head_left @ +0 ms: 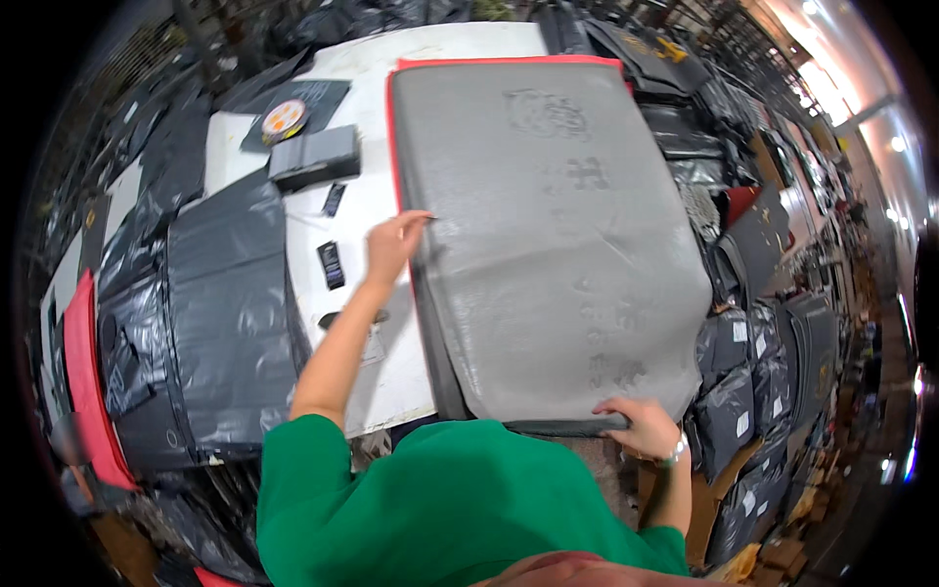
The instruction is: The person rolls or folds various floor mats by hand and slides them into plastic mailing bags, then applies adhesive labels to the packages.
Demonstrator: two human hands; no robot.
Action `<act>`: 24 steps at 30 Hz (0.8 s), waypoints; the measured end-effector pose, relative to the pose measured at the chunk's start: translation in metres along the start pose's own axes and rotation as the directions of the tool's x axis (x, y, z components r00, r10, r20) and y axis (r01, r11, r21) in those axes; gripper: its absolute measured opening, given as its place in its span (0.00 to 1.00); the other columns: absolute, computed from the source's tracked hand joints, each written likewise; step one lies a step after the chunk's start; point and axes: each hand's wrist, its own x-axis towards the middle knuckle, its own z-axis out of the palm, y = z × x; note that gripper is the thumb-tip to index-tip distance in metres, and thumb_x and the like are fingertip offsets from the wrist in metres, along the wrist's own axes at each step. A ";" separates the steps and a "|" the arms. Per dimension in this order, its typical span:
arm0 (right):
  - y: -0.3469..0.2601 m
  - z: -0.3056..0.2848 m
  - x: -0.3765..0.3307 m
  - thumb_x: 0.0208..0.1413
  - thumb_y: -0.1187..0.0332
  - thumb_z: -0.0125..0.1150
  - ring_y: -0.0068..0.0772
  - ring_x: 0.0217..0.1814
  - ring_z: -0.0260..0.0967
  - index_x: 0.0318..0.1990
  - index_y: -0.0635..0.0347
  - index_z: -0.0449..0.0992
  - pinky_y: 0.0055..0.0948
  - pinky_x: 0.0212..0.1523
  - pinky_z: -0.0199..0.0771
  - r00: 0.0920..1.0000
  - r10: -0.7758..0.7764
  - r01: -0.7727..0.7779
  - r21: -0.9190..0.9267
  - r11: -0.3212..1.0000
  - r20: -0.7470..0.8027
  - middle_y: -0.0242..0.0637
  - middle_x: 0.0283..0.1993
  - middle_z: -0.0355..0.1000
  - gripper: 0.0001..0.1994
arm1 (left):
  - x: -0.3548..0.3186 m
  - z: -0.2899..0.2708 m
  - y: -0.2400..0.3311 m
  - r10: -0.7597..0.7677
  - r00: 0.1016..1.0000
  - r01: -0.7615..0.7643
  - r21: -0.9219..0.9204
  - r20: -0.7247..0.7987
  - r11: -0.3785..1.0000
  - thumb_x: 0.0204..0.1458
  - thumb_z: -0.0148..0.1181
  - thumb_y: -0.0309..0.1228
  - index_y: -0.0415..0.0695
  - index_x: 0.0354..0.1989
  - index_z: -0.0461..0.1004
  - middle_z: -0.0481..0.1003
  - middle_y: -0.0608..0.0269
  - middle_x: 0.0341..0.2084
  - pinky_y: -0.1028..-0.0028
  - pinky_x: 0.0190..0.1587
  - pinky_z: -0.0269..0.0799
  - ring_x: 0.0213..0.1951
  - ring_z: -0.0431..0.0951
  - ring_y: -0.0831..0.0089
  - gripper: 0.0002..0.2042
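A large grey mat (pixel 548 245) with embossed marks and a few creases lies on the white table, over a layer with a red edge (pixel 395 147). At its left side my left hand (pixel 391 247) is closed in a pinch, fingertips over the mat's edge. Something small and dark shows at those fingertips, too small to name. My right hand (pixel 641 428) grips the near right corner of the mat, fingers on top at the dark edge.
Left of the mat lie a grey box (pixel 315 157), a tape roll (pixel 284 119) and two small black packets (pixel 332 265). Black plastic-wrapped packages (pixel 235 313) cover the table's left side, beside a red sheet (pixel 90 382). More wrapped bundles (pixel 726 411) are stacked at the right.
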 end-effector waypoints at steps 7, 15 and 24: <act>0.104 -0.076 0.036 0.40 0.69 0.66 0.29 0.34 0.70 0.38 0.61 0.74 0.26 0.38 0.68 0.937 0.048 0.013 0.170 0.985 -0.347 0.40 0.33 0.74 0.15 | 0.036 0.136 0.092 0.124 0.886 -0.129 -0.019 0.447 0.992 0.51 0.52 0.33 0.46 0.38 0.77 0.77 0.58 0.33 0.75 0.39 0.70 0.37 0.77 0.69 0.10; 0.368 -0.122 -0.118 0.41 0.72 0.66 0.23 0.37 0.65 0.37 0.65 0.73 0.22 0.41 0.64 0.005 0.581 0.000 0.581 0.814 -0.814 0.29 0.34 0.71 0.13 | 0.089 0.164 0.113 0.200 0.962 -0.196 -0.041 0.187 0.980 0.49 0.51 0.23 0.43 0.41 0.74 0.75 0.60 0.33 0.73 0.39 0.70 0.35 0.75 0.69 0.11; 0.501 -0.005 -0.196 0.40 0.70 0.66 0.30 0.37 0.67 0.37 0.67 0.73 0.27 0.43 0.65 -0.438 0.528 -0.369 0.681 0.633 -0.728 0.37 0.36 0.73 0.15 | 0.117 0.388 0.096 0.499 0.521 -0.735 0.067 0.693 0.675 0.51 0.49 0.50 0.49 0.62 0.53 0.53 0.59 0.62 0.57 0.64 0.39 0.65 0.48 0.64 0.32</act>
